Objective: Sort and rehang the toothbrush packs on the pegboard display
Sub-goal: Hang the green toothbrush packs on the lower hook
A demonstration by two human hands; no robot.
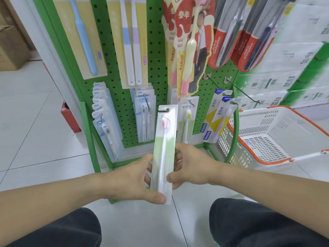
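We hold one long flat green-and-white toothbrush pack with a pink brush head (163, 154) upright between both hands. Our left hand (137, 179) grips its left edge, thumb across the bottom. Our right hand (188, 168) pinches its right edge. Above the hands stands the green metal pegboard (156, 56). Right of our right hand sits a white plastic basket with an orange rim (277, 138).

**Legible markings on the pegboard display**

- "Colgate", white on red: lower ends of the red-and-grey packs (220, 50) hanging upper right.
- "参半" on the red-and-white die-cut card (185, 15); lower down it, "白巧" heads a vertical line.
- "NEW" on the top tabs of the pale-blue packs (99, 104), lower left.
- "柔丝净", vertical, and "FROG" on the white-yellow-blue packs (216, 120), lower right.
- Print on the stacked cartons (284, 81) at right: too blurred to read.
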